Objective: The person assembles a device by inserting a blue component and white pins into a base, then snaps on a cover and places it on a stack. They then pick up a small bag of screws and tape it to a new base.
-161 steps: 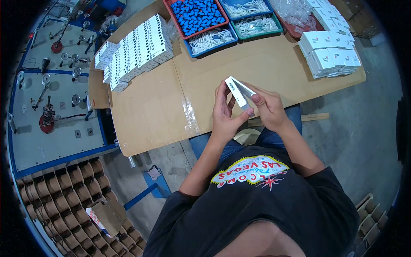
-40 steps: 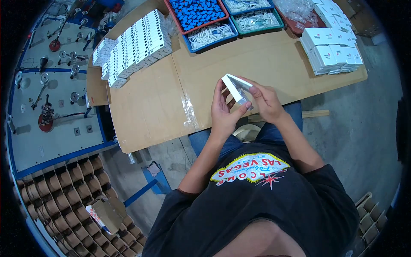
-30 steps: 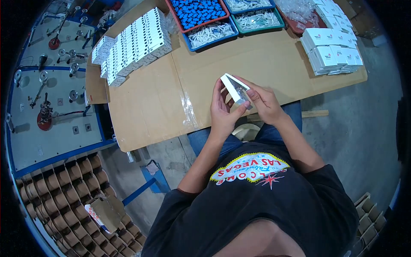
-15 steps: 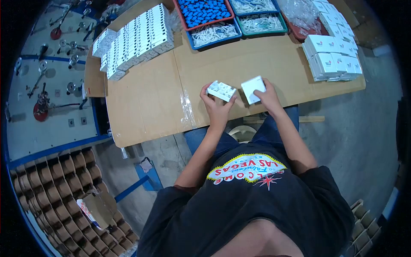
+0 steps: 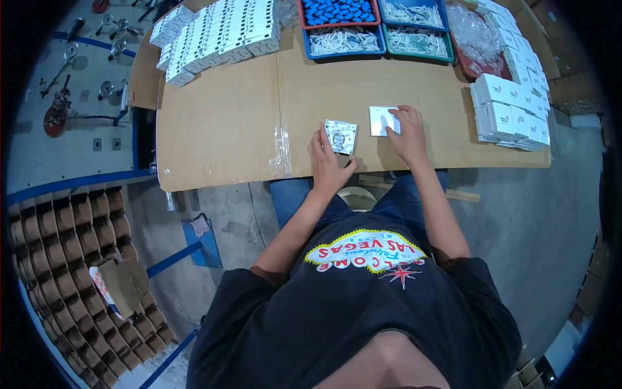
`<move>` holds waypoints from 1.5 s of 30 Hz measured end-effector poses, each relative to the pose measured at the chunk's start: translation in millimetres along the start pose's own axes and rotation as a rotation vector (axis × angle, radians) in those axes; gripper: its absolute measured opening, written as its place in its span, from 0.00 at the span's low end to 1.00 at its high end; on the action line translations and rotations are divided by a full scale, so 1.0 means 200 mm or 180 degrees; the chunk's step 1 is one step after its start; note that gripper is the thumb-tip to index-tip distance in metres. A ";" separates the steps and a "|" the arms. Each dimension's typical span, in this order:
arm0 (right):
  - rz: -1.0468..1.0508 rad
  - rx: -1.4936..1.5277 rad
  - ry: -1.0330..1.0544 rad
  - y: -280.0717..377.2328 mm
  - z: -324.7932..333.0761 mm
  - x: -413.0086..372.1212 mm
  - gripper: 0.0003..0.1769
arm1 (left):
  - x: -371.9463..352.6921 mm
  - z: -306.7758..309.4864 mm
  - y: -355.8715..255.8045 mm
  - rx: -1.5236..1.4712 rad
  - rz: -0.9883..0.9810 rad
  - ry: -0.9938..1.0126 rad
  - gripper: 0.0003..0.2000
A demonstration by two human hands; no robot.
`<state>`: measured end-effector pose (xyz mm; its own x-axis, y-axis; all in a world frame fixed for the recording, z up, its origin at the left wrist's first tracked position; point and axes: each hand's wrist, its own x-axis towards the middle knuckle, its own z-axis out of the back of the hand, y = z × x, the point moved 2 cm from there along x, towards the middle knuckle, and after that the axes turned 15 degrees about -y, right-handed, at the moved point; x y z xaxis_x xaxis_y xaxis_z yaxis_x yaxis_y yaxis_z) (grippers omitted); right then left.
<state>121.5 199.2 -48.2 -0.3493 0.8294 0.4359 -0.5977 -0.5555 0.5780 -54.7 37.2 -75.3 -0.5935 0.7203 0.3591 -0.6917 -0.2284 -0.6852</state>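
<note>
My left hand (image 5: 329,166) is closed around a square white electrical unit (image 5: 340,137), gripping it with the fingers on its left side and the thumb near its lower right corner. The face turned up shows a detailed pattern with a rectangular outline in the middle. Just to the right, my right hand (image 5: 409,135) holds a flat, plain white square plate (image 5: 383,121) by its right side, the thumb lying over its face. A narrow gap separates the two pieces, both close over the cardboard-covered table (image 5: 223,129).
Rows of white units with dark openings (image 5: 227,32) stand at the back left. Behind my hands are trays of blue parts (image 5: 340,11) and white slender parts (image 5: 343,42). Small white boxes (image 5: 508,117) are stacked at right, beside clear plastic bags (image 5: 476,35). A cardboard divider grid (image 5: 71,259) lies lower left.
The unit in my left hand has turned so its patterned face lies more toward me. My right hand has straightened the white plate and laid it flatter. The camera view has shifted.
</note>
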 end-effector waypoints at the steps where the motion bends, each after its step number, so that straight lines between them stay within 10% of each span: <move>1: -0.0081 -0.0062 -0.0003 0.00 -0.02 -0.02 0.26 | 0.00 0.01 0.00 0.0087 -0.0050 -0.0044 0.57; 31: -0.0335 0.0302 -0.0547 -0.11 0.13 -0.04 0.14 | 0.18 -0.13 0.00 0.0876 -0.0271 -0.0339 0.55; 45: -0.0345 -0.1199 -0.0529 -0.76 0.55 1.27 0.18 | 0.22 -0.14 -0.04 0.1049 -0.0064 -0.0098 0.55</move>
<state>203.2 488.4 51.4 -0.1672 0.8441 0.5095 -0.8572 -0.3798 0.3478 -64.1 89.1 -70.6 -0.5871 0.7078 0.3929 -0.7963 -0.4176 -0.4376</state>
